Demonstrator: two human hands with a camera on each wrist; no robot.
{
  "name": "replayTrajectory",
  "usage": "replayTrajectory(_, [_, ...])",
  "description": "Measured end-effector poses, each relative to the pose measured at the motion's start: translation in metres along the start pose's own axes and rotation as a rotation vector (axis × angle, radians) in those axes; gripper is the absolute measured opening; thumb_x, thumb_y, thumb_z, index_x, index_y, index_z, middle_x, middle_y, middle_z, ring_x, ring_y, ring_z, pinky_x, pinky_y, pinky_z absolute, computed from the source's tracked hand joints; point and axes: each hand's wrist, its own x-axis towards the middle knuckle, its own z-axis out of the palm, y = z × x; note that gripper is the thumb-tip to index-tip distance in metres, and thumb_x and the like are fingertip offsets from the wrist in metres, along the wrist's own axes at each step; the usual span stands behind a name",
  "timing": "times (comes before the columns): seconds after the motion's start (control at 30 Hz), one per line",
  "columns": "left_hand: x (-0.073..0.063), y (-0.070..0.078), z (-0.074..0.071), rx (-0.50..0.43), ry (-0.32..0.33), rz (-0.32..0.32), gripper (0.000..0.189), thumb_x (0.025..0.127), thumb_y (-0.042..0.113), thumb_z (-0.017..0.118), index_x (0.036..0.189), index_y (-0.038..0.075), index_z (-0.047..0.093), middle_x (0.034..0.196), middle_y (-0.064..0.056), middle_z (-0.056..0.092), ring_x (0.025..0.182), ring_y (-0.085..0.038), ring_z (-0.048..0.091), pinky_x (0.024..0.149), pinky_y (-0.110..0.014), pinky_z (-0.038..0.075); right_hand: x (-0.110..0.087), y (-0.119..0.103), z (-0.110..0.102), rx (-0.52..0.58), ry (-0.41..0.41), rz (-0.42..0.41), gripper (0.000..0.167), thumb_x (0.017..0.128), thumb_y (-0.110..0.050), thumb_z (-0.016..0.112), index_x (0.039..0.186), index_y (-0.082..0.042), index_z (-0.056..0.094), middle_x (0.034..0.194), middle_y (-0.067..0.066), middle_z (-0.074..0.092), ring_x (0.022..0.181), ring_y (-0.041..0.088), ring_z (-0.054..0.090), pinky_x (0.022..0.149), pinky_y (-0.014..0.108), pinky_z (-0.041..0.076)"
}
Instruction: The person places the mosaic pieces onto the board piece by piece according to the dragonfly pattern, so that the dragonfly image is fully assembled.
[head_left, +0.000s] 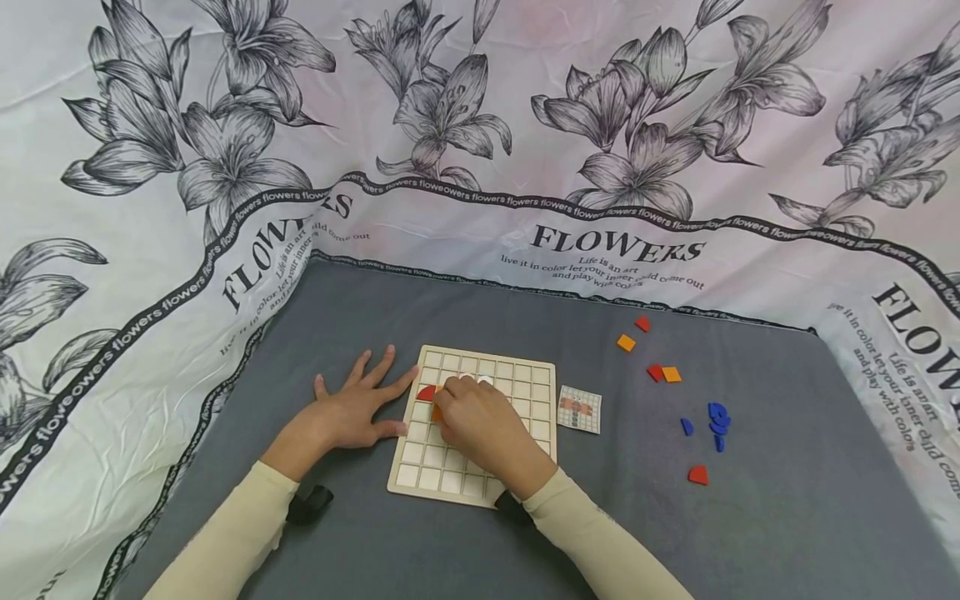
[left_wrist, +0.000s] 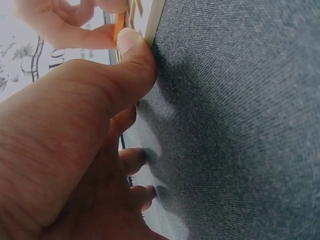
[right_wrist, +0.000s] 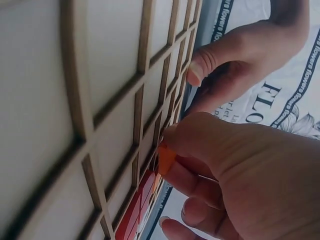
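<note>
A wooden grid board [head_left: 429, 480] lies on the grey cloth. My right hand [head_left: 483, 429] is over its left part, pinching a small orange tile [right_wrist: 166, 159] between thumb and finger, close to the grid. A red quarter-round piece [head_left: 426, 393] sits in a cell just left of those fingertips, and in the right wrist view red pieces [right_wrist: 132, 215] show in the grid. My left hand [head_left: 356, 412] rests with fingers spread at the board's left side, its thumb on the edge. The right hand hides some middle cells.
A small printed pattern card [head_left: 580, 409] lies against the board's right side. Farther right are loose orange tiles [head_left: 626, 342], red pieces [head_left: 698, 475] and several blue pieces [head_left: 718, 414]. A flower-printed curtain [head_left: 450, 225] borders the cloth at the back and sides.
</note>
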Motion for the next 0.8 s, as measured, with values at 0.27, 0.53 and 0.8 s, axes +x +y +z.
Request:
replayTrajectory(0.27, [0.0001,0.0013,-0.0026,0.0,0.008,0.0,0.084,0.101,0.055,0.066,0.17,0.033,0.025,0.179,-0.012,0.005,0.161,-0.049,0.0,0.103,-0.095,0.006,-0.0004,-0.0028,-0.0033,-0.043,0.001,-0.008,0.014,0.096,-0.029,0.079,0.104,-0.017,0.08,0.096,-0.002,0.065,0.083,0.016,0.063,0.077,0.035,0.06])
replayTrajectory(0.53, [0.0006,0.002,-0.0018,-0.002,-0.005,-0.002,0.085,0.101,0.056,0.065,0.17,0.034,0.023,0.179,-0.011,0.003,0.161,-0.049,-0.001,0.103,-0.095,0.005,-0.001,-0.0039,-0.0004,-0.051,0.013,-0.005,0.013,0.096,-0.029,0.081,0.102,-0.018,0.081,0.093,-0.002,0.063,0.079,0.016,0.061,0.074,0.036,0.059])
replayTrajectory(0.8, [-0.0011,0.0009,-0.0007,-0.005,0.006,0.0,0.085,0.101,0.056,0.066,0.17,0.034,0.023,0.179,-0.011,0.003,0.161,-0.049,-0.001,0.103,-0.095,0.005,-0.0015,-0.0039,-0.0042,-0.008,0.017,0.001,0.015,0.095,-0.029,0.081,0.105,-0.017,0.08,0.094,-0.002,0.066,0.081,0.015,0.063,0.076,0.035,0.06])
